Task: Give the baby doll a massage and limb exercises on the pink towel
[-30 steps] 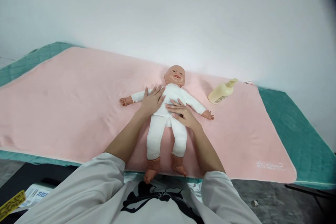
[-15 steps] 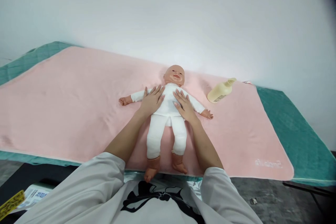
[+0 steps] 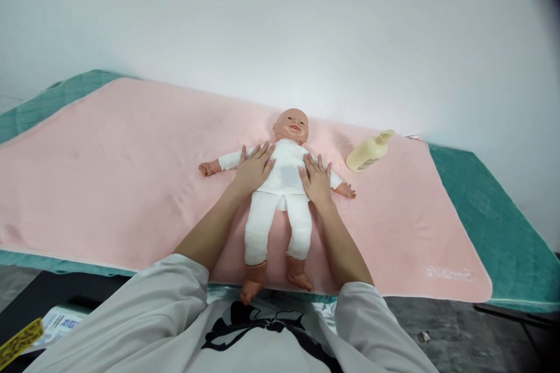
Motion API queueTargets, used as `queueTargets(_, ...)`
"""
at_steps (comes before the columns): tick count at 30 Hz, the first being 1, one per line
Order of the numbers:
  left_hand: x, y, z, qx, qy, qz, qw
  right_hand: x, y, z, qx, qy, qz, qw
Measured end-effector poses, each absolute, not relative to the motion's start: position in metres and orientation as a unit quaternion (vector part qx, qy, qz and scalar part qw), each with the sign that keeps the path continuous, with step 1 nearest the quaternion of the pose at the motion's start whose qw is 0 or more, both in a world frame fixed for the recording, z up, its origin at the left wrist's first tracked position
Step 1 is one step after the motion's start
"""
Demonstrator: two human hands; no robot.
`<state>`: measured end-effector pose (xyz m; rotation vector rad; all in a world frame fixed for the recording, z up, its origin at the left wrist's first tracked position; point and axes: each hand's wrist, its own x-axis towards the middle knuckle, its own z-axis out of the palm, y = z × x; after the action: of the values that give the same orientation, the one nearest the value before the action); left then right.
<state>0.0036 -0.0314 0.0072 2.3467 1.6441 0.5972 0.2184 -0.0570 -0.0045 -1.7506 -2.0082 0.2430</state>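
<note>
A baby doll (image 3: 286, 172) with a white cloth body lies on its back on a pink mat (image 3: 131, 175), head toward the wall and feet toward me. My left hand (image 3: 256, 168) rests flat on the left side of its chest, fingers stretched out. On the other side, my right hand (image 3: 317, 180) lies with spread fingers at the edge of the torso, by the doll's arm. Neither hand grips anything. The middle of the doll's chest shows between my hands, with a greyish square patch on it.
A pale yellow pump bottle (image 3: 368, 152) lies tilted or leaning on the mat, right of the doll. Under the mat is a green quilted pad (image 3: 503, 215). A white wall (image 3: 280, 29) stands behind. At the lower left are a black surface (image 3: 48, 297) and a yellow printed tag (image 3: 20, 342).
My right hand has slid outward to the right, from the doll's chest to its side, uncovering more of the chest. My left hand and the doll stay in place.
</note>
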Motion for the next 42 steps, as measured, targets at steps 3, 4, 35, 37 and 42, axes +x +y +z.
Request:
queueTargets(3, 0.004, -0.032, 0.007, 0.797, 0.56, 0.204, 0.102, 0.218, -0.058, -0.005, -0.641, -0.727, 0.086, 0.232)
queueTargets(4, 0.004, -0.033, 0.008, 0.796, 0.56, 0.207, 0.1, 0.218, -0.058, -0.005, -0.641, -0.727, 0.086, 0.23)
queueTargets(35, 0.007, -0.049, 0.03, 0.901, 0.269, 0.206, 0.272, 0.217, -0.061, -0.002, -0.648, -0.725, 0.091, 0.216)
queueTargets(37, 0.007, -0.047, 0.028, 0.9, 0.287, 0.206, 0.257, 0.217, -0.061, -0.001, -0.649, -0.724, 0.093, 0.214)
queueTargets(42, 0.008, -0.038, 0.019, 0.886, 0.347, 0.223, 0.21, 0.216, -0.061, -0.001, -0.651, -0.722, 0.098, 0.212)
